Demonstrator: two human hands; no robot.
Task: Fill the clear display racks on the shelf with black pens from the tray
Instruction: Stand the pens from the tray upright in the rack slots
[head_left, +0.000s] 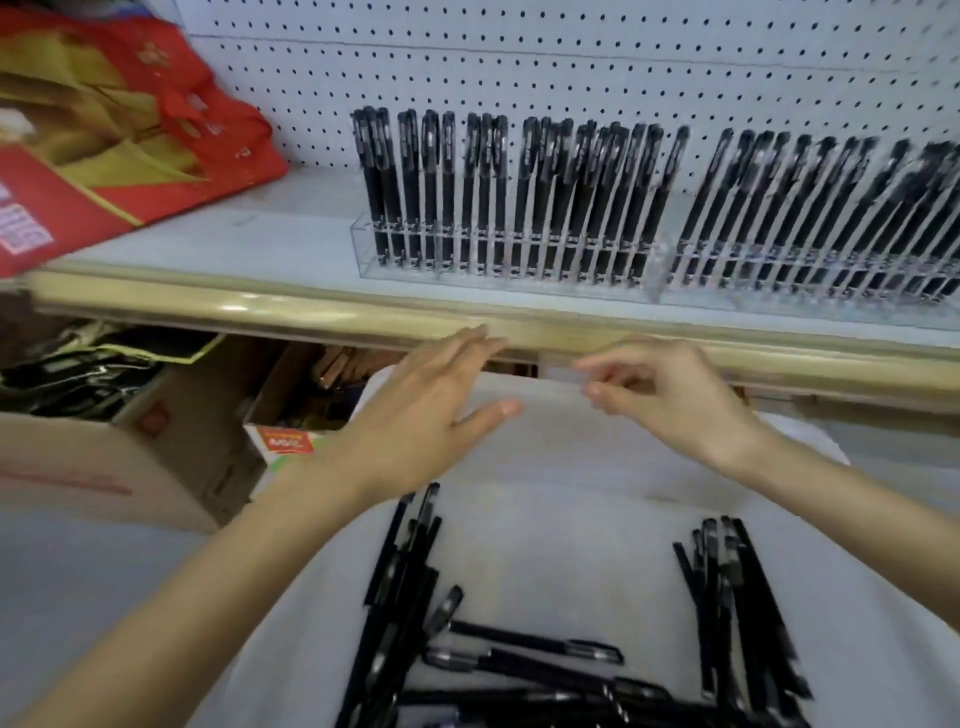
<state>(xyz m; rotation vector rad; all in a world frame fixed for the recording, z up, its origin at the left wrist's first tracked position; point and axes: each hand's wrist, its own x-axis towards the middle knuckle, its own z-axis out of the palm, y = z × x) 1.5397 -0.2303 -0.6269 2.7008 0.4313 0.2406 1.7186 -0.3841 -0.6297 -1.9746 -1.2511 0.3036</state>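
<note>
On the far shelf, the two clear racks look nearly full; forcing more in could topple the leaning rows. The near white tray holds loose, glossy black pens. The left hand is spread flat and the right hand is loosely curled; both are empty.

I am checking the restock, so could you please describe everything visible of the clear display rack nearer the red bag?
The rack is a long, low box of clear plastic, acrylic by its look, standing flat on the pale shelf before the pegboard. Black pens stand in it in a close row, caps up, upright at one end and leaning at the other, nearly filling it. Its far end sits close beside a second clear rack. Neither the left hand nor the right hand touches it.
</note>
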